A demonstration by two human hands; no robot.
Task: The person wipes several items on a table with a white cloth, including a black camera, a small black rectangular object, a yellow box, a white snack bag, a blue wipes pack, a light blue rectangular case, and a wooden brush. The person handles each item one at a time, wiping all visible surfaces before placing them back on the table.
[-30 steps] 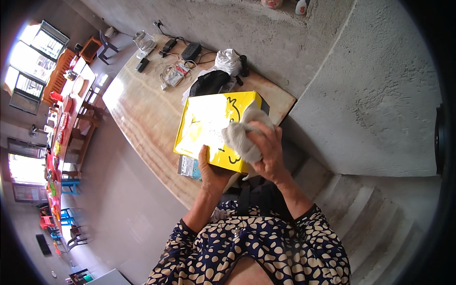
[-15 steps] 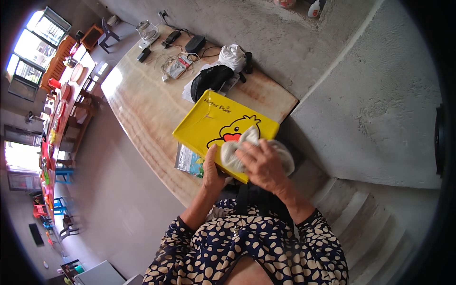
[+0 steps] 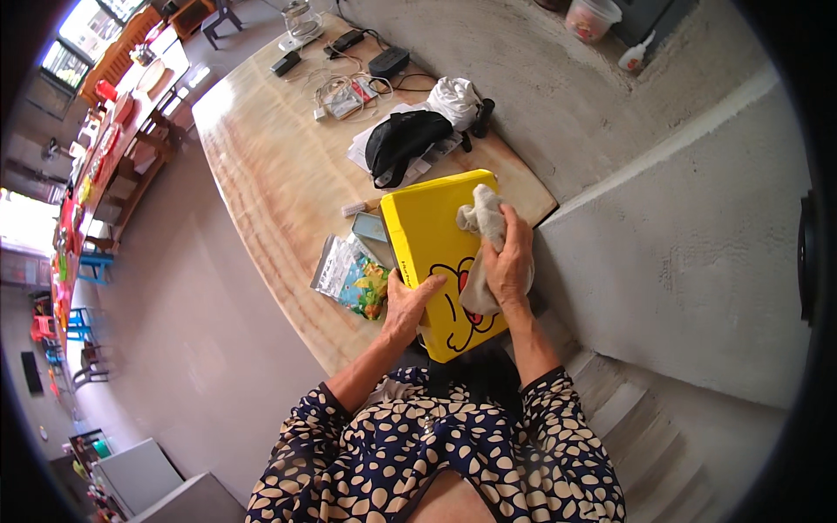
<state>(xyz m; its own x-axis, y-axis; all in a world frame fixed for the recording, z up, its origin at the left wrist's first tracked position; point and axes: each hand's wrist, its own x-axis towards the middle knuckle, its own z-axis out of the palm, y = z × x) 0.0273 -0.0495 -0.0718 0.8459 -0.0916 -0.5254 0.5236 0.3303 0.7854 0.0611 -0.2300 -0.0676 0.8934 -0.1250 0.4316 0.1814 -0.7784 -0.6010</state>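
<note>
I see the yellow box (image 3: 423,218) has swung round — its duck drawing (image 3: 455,301) now lies toward the wearer, over the near end of the worktop (image 3: 279,166). The left hand (image 3: 408,305) grips its left edge, thumb on the face; the right hand (image 3: 507,257) has gone up the right side, fingers closed on the bunched cloth (image 3: 481,213). I judge that brings another stretch under wiping — and more of the packet (image 3: 336,270) shows.
</note>
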